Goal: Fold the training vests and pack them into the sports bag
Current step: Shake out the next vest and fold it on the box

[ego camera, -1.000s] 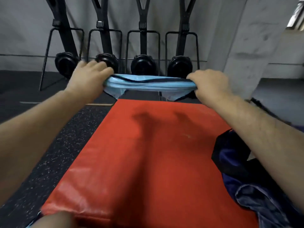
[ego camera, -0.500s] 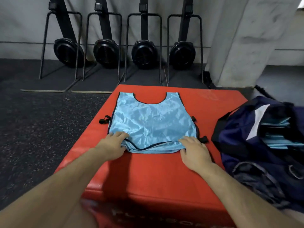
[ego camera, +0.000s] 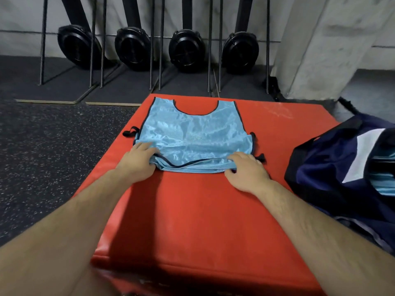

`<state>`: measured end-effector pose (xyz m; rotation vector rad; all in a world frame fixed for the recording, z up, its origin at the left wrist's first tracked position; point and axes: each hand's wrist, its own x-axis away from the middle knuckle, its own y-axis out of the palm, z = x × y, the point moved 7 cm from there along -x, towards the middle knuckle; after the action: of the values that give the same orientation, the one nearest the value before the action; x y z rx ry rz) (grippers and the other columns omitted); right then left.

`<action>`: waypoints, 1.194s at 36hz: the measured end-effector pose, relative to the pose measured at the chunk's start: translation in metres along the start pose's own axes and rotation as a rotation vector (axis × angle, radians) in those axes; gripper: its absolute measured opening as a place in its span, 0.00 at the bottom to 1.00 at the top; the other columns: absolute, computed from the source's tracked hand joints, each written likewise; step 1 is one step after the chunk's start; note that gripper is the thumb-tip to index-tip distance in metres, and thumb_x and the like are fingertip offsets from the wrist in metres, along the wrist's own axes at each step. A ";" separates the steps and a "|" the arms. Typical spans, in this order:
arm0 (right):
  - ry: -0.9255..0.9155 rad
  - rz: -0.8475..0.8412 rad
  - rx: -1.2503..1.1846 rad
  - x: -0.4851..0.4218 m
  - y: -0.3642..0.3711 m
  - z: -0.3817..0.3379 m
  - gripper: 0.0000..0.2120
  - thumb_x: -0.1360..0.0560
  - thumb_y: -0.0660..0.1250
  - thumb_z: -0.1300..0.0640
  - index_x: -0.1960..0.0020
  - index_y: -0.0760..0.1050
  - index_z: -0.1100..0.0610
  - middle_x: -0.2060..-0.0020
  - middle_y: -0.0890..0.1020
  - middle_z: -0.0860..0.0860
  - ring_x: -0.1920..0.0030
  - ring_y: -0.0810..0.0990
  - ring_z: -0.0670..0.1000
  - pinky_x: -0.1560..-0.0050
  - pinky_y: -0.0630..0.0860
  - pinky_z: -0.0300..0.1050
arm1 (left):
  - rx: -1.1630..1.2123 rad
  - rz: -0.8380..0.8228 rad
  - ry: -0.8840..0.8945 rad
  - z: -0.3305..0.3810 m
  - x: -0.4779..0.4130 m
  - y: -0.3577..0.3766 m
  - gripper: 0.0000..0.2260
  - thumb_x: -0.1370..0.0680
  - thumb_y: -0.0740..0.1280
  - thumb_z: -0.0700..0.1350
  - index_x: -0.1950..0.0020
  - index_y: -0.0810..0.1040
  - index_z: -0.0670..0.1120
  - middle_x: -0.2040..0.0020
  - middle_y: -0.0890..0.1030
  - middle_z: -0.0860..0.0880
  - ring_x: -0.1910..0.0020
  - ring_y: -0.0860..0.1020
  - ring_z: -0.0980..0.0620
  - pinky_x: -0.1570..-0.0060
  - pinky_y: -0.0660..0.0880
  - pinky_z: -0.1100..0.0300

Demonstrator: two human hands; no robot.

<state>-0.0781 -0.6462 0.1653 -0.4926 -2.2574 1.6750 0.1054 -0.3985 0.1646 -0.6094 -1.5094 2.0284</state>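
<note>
So, blue vest (ego camera: 192,135) lay flat on the red mat (ego camera: 192,210), neckline at the far end; left hand (ego camera: 136,165) pinched its near-left hem corner, right hand (ego camera: 245,174) the near-right one, fingers curled on fabric; navy sports bag (ego camera: 324,167) sat open at the mat's right edge, folded vests (ego camera: 384,184) inside

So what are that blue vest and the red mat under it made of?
Blue vest: looks like thin, shiny synthetic mesh; it glints and shows a fine grid weave. Red mat: probably padding under a smooth vinyl cover, judging by its soft rounded edge, dull sheen and light scuffs.
</note>
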 end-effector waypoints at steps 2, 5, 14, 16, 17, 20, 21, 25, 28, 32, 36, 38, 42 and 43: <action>-0.020 -0.010 0.042 0.003 -0.007 0.002 0.23 0.25 0.64 0.43 0.32 0.70 0.46 0.35 0.72 0.45 0.31 0.66 0.50 0.31 0.61 0.49 | -0.007 0.025 0.021 0.000 0.006 -0.006 0.21 0.28 0.66 0.41 0.36 0.77 0.52 0.26 0.67 0.49 0.27 0.60 0.45 0.34 0.69 0.46; -0.036 -0.026 0.053 0.014 -0.011 0.007 0.22 0.28 0.67 0.41 0.36 0.70 0.43 0.45 0.73 0.42 0.36 0.69 0.48 0.37 0.60 0.49 | -0.001 0.018 0.062 0.002 0.019 -0.008 0.20 0.31 0.68 0.42 0.39 0.79 0.52 0.36 0.71 0.51 0.37 0.65 0.46 0.39 0.71 0.47; -0.062 -0.008 0.099 0.070 -0.014 0.013 0.06 0.25 0.66 0.44 0.53 0.71 0.45 0.53 0.72 0.44 0.43 0.73 0.52 0.45 0.61 0.49 | 0.025 -0.017 0.159 0.012 0.077 -0.012 0.15 0.32 0.67 0.37 0.49 0.77 0.51 0.51 0.73 0.53 0.49 0.75 0.47 0.51 0.75 0.50; -0.089 0.007 0.064 0.079 -0.021 0.013 0.09 0.27 0.69 0.44 0.54 0.69 0.44 0.53 0.73 0.43 0.45 0.74 0.51 0.44 0.62 0.48 | 0.028 -0.021 0.145 0.015 0.089 -0.012 0.15 0.32 0.66 0.36 0.50 0.77 0.52 0.52 0.73 0.53 0.50 0.75 0.48 0.52 0.75 0.51; -0.106 0.010 0.054 0.085 -0.024 0.012 0.10 0.27 0.70 0.45 0.54 0.69 0.43 0.53 0.73 0.43 0.46 0.74 0.50 0.44 0.62 0.48 | 0.030 -0.016 0.147 0.018 0.097 -0.012 0.15 0.32 0.65 0.35 0.51 0.76 0.52 0.53 0.73 0.53 0.50 0.75 0.49 0.51 0.74 0.51; -0.158 0.027 0.060 0.105 -0.029 0.012 0.09 0.27 0.70 0.48 0.53 0.69 0.43 0.54 0.72 0.43 0.46 0.76 0.50 0.43 0.63 0.48 | 0.026 0.022 0.164 0.024 0.119 -0.009 0.15 0.33 0.64 0.35 0.51 0.76 0.51 0.53 0.73 0.52 0.50 0.74 0.47 0.50 0.74 0.51; -0.174 0.050 0.063 0.111 -0.030 0.013 0.09 0.27 0.70 0.48 0.53 0.70 0.44 0.55 0.73 0.43 0.47 0.76 0.50 0.43 0.64 0.49 | 0.015 0.035 0.176 0.027 0.126 -0.007 0.15 0.32 0.64 0.35 0.51 0.76 0.50 0.52 0.74 0.51 0.50 0.74 0.46 0.50 0.73 0.51; -0.189 0.108 0.006 0.133 -0.027 0.019 0.09 0.28 0.72 0.51 0.56 0.71 0.46 0.56 0.75 0.44 0.50 0.78 0.50 0.43 0.69 0.50 | -0.039 0.057 0.205 0.036 0.144 -0.002 0.13 0.31 0.64 0.35 0.49 0.76 0.49 0.50 0.73 0.50 0.49 0.73 0.46 0.52 0.74 0.50; -0.200 0.115 -0.008 0.143 -0.022 0.022 0.09 0.30 0.71 0.54 0.58 0.71 0.45 0.56 0.76 0.45 0.51 0.78 0.50 0.47 0.67 0.47 | -0.069 0.075 0.221 0.035 0.150 -0.002 0.11 0.31 0.64 0.35 0.51 0.74 0.47 0.53 0.72 0.50 0.52 0.74 0.45 0.56 0.74 0.48; -0.237 0.193 0.063 0.158 -0.019 0.023 0.07 0.26 0.66 0.57 0.49 0.74 0.49 0.52 0.78 0.47 0.51 0.78 0.54 0.47 0.68 0.48 | -0.104 0.055 0.222 0.029 0.156 0.002 0.12 0.31 0.63 0.35 0.52 0.72 0.49 0.55 0.70 0.51 0.52 0.73 0.45 0.57 0.74 0.48; -0.248 0.269 0.152 0.167 -0.013 0.023 0.08 0.21 0.61 0.58 0.44 0.75 0.53 0.48 0.78 0.51 0.48 0.78 0.57 0.45 0.69 0.52 | -0.147 -0.028 0.216 0.024 0.161 0.010 0.14 0.33 0.62 0.35 0.57 0.66 0.54 0.57 0.69 0.52 0.53 0.71 0.45 0.55 0.75 0.46; -0.241 0.267 0.195 0.169 -0.010 0.024 0.07 0.21 0.61 0.58 0.45 0.75 0.53 0.49 0.78 0.52 0.48 0.78 0.58 0.46 0.69 0.53 | -0.164 -0.041 0.214 0.024 0.163 0.010 0.14 0.33 0.62 0.35 0.58 0.65 0.53 0.58 0.67 0.52 0.54 0.70 0.46 0.56 0.74 0.46; -0.255 0.251 0.210 0.175 -0.008 0.023 0.07 0.24 0.63 0.55 0.47 0.74 0.52 0.50 0.77 0.51 0.49 0.77 0.56 0.47 0.69 0.53 | -0.177 0.020 0.199 0.030 0.169 0.003 0.10 0.30 0.62 0.36 0.59 0.66 0.50 0.58 0.67 0.52 0.56 0.69 0.48 0.62 0.71 0.51; -0.260 0.247 0.194 0.177 -0.009 0.022 0.08 0.25 0.65 0.53 0.46 0.75 0.52 0.50 0.77 0.50 0.48 0.77 0.55 0.46 0.70 0.52 | -0.171 0.038 0.193 0.032 0.170 0.000 0.09 0.30 0.62 0.36 0.59 0.66 0.50 0.59 0.67 0.52 0.57 0.68 0.48 0.63 0.69 0.53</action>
<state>-0.2474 -0.5907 0.1722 -0.5537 -2.2470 2.1700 -0.0434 -0.3099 0.1666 -0.8819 -1.5738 1.8208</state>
